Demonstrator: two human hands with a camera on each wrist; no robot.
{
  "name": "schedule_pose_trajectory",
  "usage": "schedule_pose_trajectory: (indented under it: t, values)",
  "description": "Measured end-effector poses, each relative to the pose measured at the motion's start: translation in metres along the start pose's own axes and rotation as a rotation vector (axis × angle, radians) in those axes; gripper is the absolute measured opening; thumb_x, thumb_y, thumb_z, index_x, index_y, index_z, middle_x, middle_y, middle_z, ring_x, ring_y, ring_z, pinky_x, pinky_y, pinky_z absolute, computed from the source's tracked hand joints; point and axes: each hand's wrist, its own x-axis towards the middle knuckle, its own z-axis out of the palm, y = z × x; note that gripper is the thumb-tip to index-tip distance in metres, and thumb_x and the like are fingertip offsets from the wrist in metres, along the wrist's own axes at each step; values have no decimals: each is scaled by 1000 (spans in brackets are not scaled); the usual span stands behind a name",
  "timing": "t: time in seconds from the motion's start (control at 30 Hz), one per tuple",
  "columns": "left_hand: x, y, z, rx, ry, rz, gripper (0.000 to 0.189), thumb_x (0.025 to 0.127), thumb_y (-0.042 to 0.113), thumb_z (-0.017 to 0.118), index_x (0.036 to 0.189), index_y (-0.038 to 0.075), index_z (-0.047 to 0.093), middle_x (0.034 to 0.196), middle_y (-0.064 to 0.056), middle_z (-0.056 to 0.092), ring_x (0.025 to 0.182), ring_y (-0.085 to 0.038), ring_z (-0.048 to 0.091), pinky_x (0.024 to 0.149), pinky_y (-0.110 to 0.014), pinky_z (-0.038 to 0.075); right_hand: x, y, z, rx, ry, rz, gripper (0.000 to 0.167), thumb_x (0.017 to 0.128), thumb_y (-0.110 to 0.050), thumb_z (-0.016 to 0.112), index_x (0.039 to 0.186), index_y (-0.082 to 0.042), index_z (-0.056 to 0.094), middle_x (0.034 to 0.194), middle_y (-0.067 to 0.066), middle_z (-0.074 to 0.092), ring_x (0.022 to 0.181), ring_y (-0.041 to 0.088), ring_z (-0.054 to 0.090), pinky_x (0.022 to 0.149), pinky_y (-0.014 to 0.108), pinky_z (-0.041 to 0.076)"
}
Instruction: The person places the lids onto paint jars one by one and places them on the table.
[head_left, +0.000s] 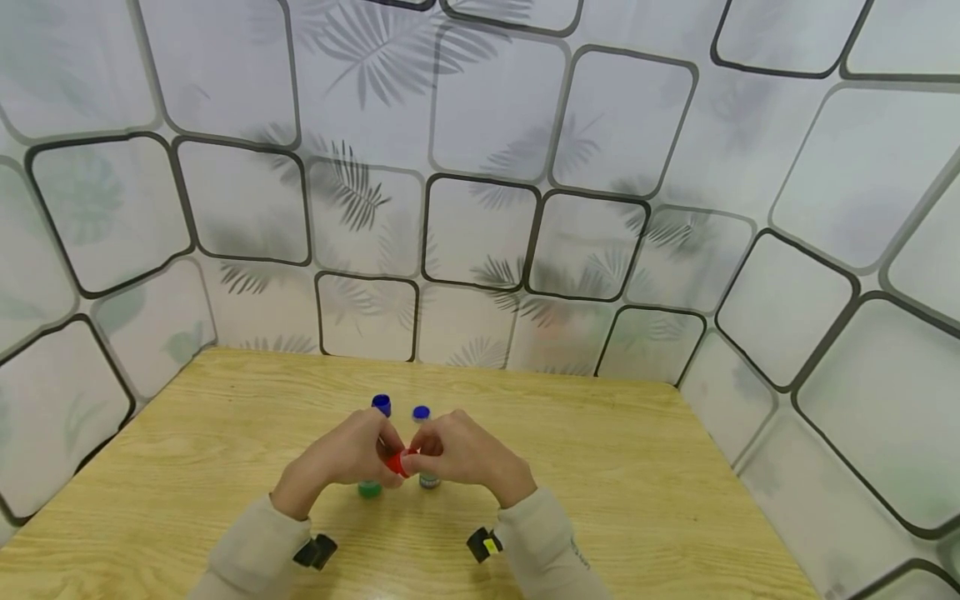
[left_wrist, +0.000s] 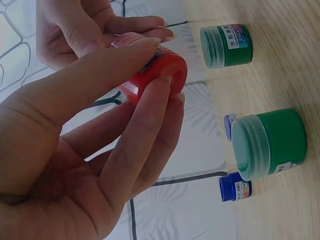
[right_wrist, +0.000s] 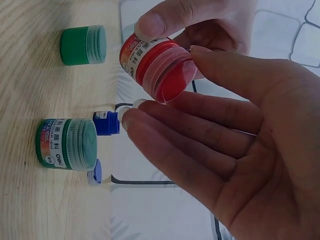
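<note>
Over the table, both hands meet at a red paint jar (right_wrist: 145, 57) with a clear screw lid (right_wrist: 170, 72). My left hand (head_left: 352, 450) grips the jar's red body, thumb on one side and fingers on the other. My right hand (head_left: 461, 450) pinches the lid, its thumb at the rim and its fingers reaching past below. The jar is tilted, its lid pointing toward the right palm. Under the hands stand two lidded green paint jars, the left one (left_wrist: 270, 145) and the right one (left_wrist: 227, 45).
An uncapped small blue paint jar (head_left: 382, 404) stands beyond the left hand. To its right lies a blue-tinted lid (head_left: 422, 412). A patterned curtain (head_left: 480, 233) surrounds the back and sides of the wooden table (head_left: 615, 467).
</note>
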Motion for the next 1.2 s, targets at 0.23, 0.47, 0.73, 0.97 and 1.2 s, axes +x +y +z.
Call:
schedule_pose_trajectory:
  t: [0.23,0.47,0.73,0.97,1.2]
  values:
    - [-1,-1,-2,32,14,19,14,76,3,88,87,8,81,79,1,76,68,-9,66,62,-23,55,-1,-2,-3,89,36,-20,17,93,-13,77,109,-8,74,107,6,76,98,12,72,79,15,58]
    - [0,-5,-2,42,18,4,14,75,4,88,87,9,81,78,1,76,67,-8,65,63,-24,55,0,-1,3,109,34,-134,23,88,6,77,109,-4,73,106,10,69,103,19,69,84,21,60]
    - [-1,-6,-1,39,17,14,13,75,4,87,84,10,80,76,2,75,65,-7,64,61,-24,54,0,1,5,132,36,-130,20,91,0,75,110,-3,74,106,11,73,98,15,73,79,15,58]
    - [0,-6,-2,46,20,0,13,76,4,88,84,11,81,76,3,75,67,-9,65,62,-24,54,0,-1,5,108,35,-52,12,97,-10,71,106,-6,77,101,8,77,83,0,70,77,14,57]
    - [0,-5,-1,38,16,-14,13,75,6,89,84,10,81,76,2,75,67,-9,64,61,-25,54,1,-1,4,50,19,-32,18,101,-22,68,103,-8,78,98,5,79,78,0,69,73,13,55]
